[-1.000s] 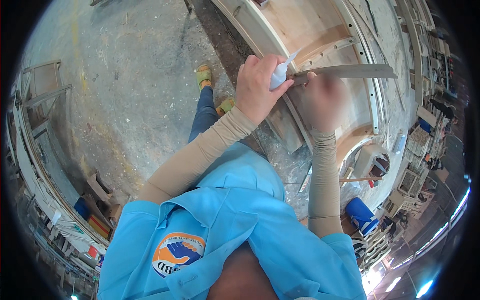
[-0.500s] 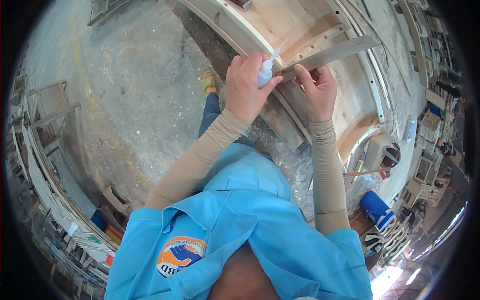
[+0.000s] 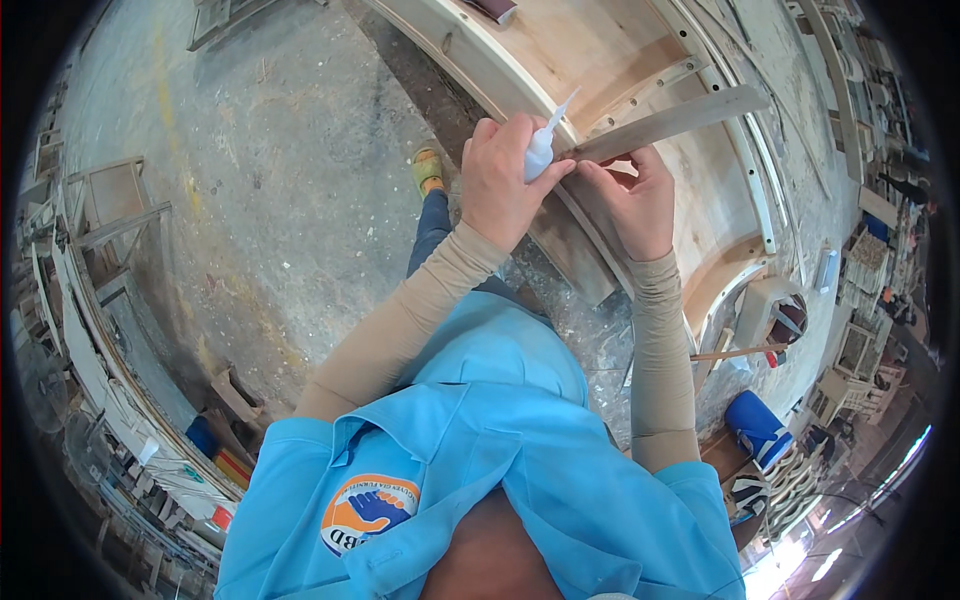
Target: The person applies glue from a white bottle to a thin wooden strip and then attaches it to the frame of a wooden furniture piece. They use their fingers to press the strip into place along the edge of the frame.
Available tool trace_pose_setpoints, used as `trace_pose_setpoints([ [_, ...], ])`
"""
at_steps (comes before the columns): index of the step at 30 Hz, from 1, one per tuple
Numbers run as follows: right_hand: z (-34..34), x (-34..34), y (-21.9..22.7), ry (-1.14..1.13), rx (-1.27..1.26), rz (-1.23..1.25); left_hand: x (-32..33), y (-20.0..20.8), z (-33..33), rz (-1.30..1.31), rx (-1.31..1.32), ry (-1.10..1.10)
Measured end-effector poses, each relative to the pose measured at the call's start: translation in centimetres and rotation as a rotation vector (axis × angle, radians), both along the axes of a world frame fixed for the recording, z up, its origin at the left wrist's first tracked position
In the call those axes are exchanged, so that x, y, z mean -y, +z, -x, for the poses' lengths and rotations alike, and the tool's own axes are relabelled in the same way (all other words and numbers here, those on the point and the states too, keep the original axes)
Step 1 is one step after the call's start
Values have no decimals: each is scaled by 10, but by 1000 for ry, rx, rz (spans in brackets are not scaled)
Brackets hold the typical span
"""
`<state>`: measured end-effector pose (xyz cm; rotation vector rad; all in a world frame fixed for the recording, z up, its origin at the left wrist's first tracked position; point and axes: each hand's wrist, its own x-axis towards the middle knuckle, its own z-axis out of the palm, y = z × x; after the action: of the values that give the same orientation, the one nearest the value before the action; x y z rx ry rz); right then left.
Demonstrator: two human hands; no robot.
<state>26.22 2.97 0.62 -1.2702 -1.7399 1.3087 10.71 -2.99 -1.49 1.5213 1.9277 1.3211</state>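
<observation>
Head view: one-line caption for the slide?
Left hand holds a small white glue bottle against a thin wooden strip pinched by the right hand.

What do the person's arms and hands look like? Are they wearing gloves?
No gloves. The left hand and the right hand are bare. Both forearms wear snug, plain beige sleeves that run from the wrists up under the short sleeves of a light blue shirt. No watch or rings show.
</observation>
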Motion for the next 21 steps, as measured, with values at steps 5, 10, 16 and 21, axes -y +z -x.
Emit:
trace_pose_setpoints([
  [5, -4, 0, -3, -3, -95, 101, 0, -2, -1, -39, 12, 7],
  [10, -5, -2, -3, 4, -83, 114, -2, -7, -1, -76, 57, -12],
  [16, -3, -2, -2, 19, -66, 137, -1, -8, 0, -83, 87, -23],
  [21, -4, -2, -3, 24, -80, 166, -1, -5, 2, -65, 95, -32],
])
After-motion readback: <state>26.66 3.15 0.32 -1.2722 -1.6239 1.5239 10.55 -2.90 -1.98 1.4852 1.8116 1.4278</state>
